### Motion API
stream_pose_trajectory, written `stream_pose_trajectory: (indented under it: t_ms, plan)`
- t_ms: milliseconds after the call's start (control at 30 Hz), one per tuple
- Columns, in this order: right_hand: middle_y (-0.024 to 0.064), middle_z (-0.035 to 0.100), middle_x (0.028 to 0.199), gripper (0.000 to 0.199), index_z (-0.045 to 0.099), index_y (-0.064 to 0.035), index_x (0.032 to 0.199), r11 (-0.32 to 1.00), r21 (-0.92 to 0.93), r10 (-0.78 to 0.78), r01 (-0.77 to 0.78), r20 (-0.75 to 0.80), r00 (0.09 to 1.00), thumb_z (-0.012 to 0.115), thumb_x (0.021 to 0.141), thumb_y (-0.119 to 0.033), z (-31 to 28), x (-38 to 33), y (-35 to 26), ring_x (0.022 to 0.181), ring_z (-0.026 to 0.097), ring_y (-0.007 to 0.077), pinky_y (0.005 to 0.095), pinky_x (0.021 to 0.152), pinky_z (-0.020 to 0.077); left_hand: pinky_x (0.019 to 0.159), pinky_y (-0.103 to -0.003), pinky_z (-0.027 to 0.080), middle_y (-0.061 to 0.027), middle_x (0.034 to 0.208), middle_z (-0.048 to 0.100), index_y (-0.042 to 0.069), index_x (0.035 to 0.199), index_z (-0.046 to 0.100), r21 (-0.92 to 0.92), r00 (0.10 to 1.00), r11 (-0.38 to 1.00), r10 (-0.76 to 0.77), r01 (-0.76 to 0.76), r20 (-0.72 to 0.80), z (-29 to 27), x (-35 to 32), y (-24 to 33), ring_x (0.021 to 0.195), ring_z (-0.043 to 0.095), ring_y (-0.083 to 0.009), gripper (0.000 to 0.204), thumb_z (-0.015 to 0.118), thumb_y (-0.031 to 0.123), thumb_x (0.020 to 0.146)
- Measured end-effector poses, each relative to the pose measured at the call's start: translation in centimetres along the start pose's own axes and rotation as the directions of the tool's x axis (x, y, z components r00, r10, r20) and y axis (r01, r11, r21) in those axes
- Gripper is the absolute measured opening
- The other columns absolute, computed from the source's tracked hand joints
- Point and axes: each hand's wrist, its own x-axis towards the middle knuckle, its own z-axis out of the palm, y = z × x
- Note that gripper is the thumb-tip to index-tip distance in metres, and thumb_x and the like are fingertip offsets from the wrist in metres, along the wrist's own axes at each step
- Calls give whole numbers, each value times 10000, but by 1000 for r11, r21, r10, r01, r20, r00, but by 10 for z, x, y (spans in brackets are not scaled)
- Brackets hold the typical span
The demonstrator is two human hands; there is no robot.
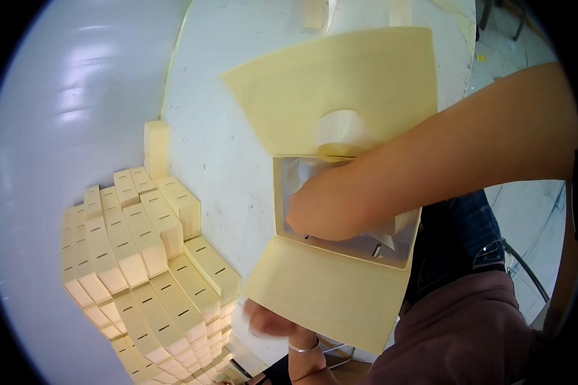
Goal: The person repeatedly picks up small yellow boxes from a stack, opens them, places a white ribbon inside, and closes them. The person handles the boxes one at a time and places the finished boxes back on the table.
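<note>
A cream-coloured cardboard box (278,199) lies on the table with its panels spread out. Its large far panel (359,77) stands away from me, and the near panel (331,282) folds out toward me. My right hand (324,208) reaches down into the box, its fingers hidden. White, crumpled paper-like material (297,174) shows around that hand. A curled white strip (345,128) rises at the far panel's base. Beside the near panel's lower left edge is my left hand (271,321), blurred and partly covered by the panel, with a bangle at the wrist.
Several small cream boxes (144,240) with dark slots are stacked high at the left, close to the near panel. Another upright cream box (156,149) stands behind them. The pale table (221,128) ends at the right, above a tiled floor (523,224).
</note>
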Motion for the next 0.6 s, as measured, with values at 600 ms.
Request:
stream_pose_trajectory:
  t_ms: [600]
  plan:
    - [143,539,850,58,545,47,734,948,-287,-61,-141,-595,802,543,721,-10,-39,-71,0,809,566,286,347,688,461,565,-263,380,-64,605,545,-19,669,552,306,640,645,-757,700,132,-102,-74,-22,583,488,-139,71,583,14,724]
